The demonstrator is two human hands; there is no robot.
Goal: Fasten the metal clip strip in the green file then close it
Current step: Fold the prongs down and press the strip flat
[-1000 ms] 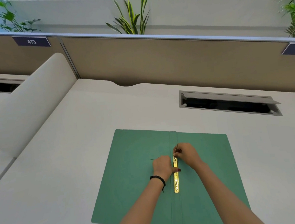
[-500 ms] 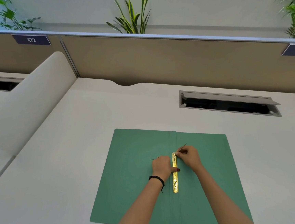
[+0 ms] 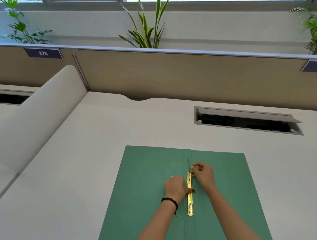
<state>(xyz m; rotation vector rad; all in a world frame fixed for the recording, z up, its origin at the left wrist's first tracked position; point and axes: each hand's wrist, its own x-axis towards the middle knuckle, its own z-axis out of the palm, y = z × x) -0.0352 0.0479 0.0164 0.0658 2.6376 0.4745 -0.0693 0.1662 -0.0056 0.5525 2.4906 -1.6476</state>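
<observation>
Your open green card file (image 3: 153,200) lies flat at the lower centre of the frame, the gold metal clip strip (image 3: 189,195) along its fold. Your left hand (image 3: 176,187) presses the strip's middle, steadying it, while your right hand (image 3: 203,174) pinches a thin prong (image 3: 189,165) at its far end, probably to bend it flat.

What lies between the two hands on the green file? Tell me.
The gold metal clip strip, lying along the file's fold between the left hand and right hand, in the head view.

White desk (image 3: 63,185) — green file (image 3: 145,197) open.
</observation>
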